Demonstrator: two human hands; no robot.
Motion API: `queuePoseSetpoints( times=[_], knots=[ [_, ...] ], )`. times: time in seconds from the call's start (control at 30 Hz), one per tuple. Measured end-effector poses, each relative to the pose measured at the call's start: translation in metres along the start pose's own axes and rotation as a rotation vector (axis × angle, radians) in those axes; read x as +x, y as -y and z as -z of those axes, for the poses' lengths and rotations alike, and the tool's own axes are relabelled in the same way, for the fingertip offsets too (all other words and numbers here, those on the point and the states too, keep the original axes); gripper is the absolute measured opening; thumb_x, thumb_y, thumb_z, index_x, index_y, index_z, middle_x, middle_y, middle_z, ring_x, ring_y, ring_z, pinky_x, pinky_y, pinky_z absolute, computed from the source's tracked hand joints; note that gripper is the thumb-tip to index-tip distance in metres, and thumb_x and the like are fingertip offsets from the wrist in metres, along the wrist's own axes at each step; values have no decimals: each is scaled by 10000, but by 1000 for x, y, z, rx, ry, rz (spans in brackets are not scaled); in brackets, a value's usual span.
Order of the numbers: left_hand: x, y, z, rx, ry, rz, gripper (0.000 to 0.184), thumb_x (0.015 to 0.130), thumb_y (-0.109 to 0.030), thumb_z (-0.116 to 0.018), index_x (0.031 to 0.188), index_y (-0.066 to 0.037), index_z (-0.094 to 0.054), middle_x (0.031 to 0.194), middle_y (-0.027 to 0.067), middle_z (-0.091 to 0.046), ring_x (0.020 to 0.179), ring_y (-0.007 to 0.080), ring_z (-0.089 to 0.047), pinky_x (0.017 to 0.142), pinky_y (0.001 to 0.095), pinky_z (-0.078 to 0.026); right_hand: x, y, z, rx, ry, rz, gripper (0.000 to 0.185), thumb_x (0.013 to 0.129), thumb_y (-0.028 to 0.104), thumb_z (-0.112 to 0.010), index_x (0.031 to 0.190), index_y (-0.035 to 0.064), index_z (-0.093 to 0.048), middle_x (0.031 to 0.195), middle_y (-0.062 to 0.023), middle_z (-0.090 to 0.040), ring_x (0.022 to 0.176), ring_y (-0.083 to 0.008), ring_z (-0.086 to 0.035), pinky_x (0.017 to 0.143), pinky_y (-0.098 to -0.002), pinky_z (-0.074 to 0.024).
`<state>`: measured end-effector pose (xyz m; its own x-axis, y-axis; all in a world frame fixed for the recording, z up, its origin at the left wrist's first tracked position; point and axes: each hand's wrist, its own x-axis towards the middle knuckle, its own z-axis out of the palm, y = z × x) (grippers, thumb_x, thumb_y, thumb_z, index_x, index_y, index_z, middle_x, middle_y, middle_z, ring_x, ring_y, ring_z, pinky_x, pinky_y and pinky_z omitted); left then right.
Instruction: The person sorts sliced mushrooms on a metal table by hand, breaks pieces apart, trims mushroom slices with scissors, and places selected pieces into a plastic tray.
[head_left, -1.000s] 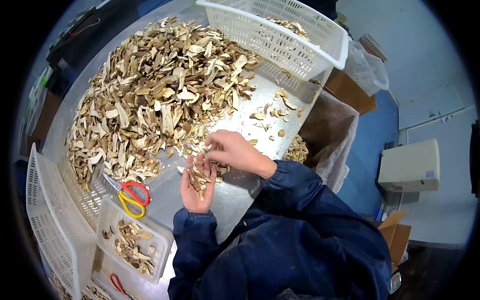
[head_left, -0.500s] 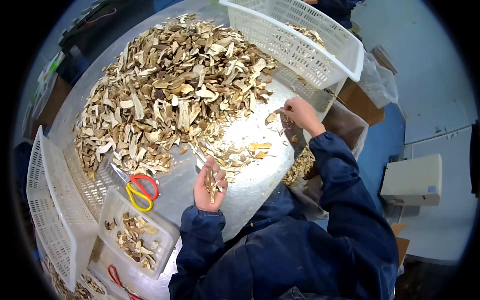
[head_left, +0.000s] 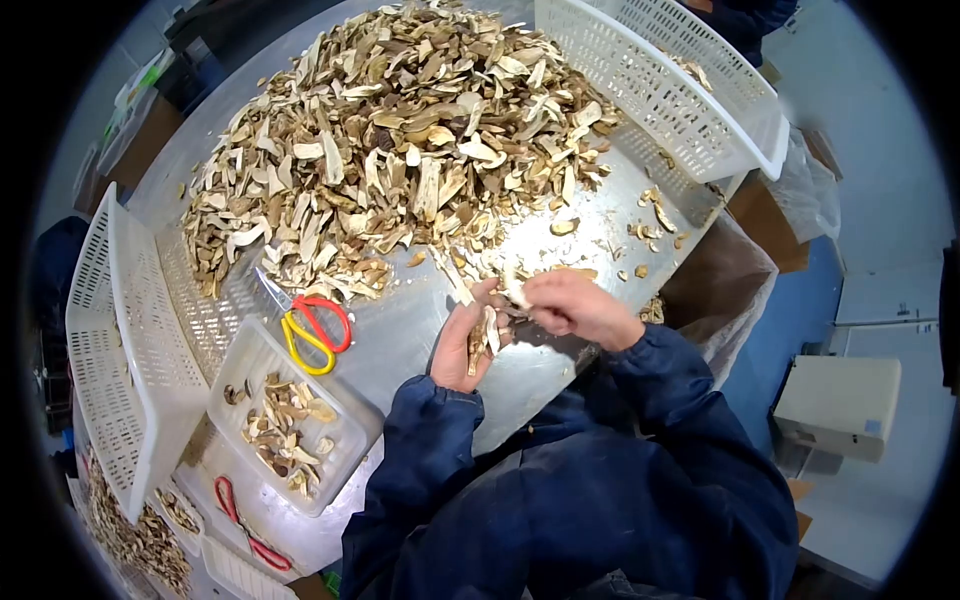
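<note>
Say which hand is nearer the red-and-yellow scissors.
Left. The left hand is to the right of the red-and-yellow scissors, apart from them; the right hand is farther off on that same side, beyond the left hand.

Clad in dark navy workwear, bare at the left hand [head_left: 458,345] and right hand [head_left: 580,308].
Wears a loose navy work top [head_left: 600,500], faintly glossy, lightly scuffed and creased over the front; runs down into a full left sleeve [head_left: 425,440] and right sleeve [head_left: 690,400], both long and rumpled in soft folds; gathers snugly into a puckered left cuff [head_left: 445,388] and matching right cuff [head_left: 638,348].
</note>
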<state>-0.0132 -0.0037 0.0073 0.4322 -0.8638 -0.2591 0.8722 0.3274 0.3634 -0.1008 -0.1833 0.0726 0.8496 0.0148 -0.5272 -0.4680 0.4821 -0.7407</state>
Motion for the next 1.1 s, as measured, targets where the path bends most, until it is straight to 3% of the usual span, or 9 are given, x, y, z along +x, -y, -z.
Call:
queuePoseSetpoints(
  times=[0.1, 0.2, 0.3, 0.4, 0.5, 0.63, 0.73, 0.9, 1.1],
  knots=[
    [2, 0, 0, 157, 13, 22, 284, 950, -224, -528, 1182, -62, -500, 981, 13, -573, 826, 99, -554, 624, 237, -490, 3, -6, -27, -406, -79, 132, 246, 922, 252, -552, 800, 55, -634, 593, 37, -558, 480, -42, -430, 451, -186, -310],
    [2, 1, 3, 47, -50, 29, 224, 956, -214, -520, 1132, -76, -507, 975, 15, -572, 809, 100, -552, 608, 233, -482, 2, 7, -21, -630, -442, 240, 278, 883, 250, -572, 757, 7, -620, 591, -27, -556, 527, -85, -497, 494, -258, -397],
    [0, 0, 2, 43, -79, 24, 173, 965, -228, -504, 1070, -91, -523, 986, 4, -544, 800, 103, -517, 599, 214, -470, 16, 19, 42, -1401, -938, 684, 91, 812, 131, -579, 825, 57, -630, 781, -138, -594, 750, -344, -585, 632, -400, -469],
    [2, 0, 2, 19, -81, 15, 160, 967, -233, -500, 1044, -97, -533, 994, 5, -537, 811, 107, -507, 599, 208, -473, 20, 23, 64, -1591, -810, 586, 88, 772, 104, -597, 852, 83, -626, 827, -118, -555, 783, -330, -584, 655, -402, -475],
    [2, 2, 3, 8, -114, 4, 157, 964, -217, -503, 1054, -94, -537, 1000, 17, -549, 828, 116, -520, 608, 215, -489, 21, 24, 64, -1570, -693, 400, 94, 778, 110, -614, 861, 67, -630, 851, -77, -592, 746, -263, -596, 625, -366, -473],
    [3, 0, 5, -17, -54, 15, 142, 952, -175, -510, 1059, -86, -540, 998, 38, -563, 860, 134, -548, 624, 228, -513, 8, 30, 61, -261, -169, 137, 224, 833, 161, -633, 980, -8, -614, 1025, -77, -628, 784, -127, -563, 660, -291, -457],
    [2, 0, 4, -17, -3, 22, 162, 934, -156, -530, 1076, -78, -527, 979, 55, -574, 858, 143, -565, 620, 221, -513, 6, 5, 37, 255, 65, 334, 286, 830, 150, -634, 1057, -19, -591, 1070, -113, -616, 873, -142, -577, 726, -272, -451],
    [1, -1, -8, 76, 13, -1, 203, 920, -168, -555, 1094, -74, -507, 992, 61, -610, 817, 119, -597, 602, 189, -496, 17, -15, -7, 166, 53, 517, 375, 851, 102, -614, 1191, -32, -533, 1234, -150, -553, 1029, -183, -577, 902, -332, -461],
    [0, -4, -5, 95, 27, -43, 166, 914, -165, -574, 1047, -66, -569, 907, 11, -617, 766, 91, -592, 615, 207, -474, 22, -31, -39, -78, -47, 466, 383, 866, 41, -555, 1248, 28, -523, 1068, -18, -565, 919, -88, -538, 802, -229, -440]
  ],
)
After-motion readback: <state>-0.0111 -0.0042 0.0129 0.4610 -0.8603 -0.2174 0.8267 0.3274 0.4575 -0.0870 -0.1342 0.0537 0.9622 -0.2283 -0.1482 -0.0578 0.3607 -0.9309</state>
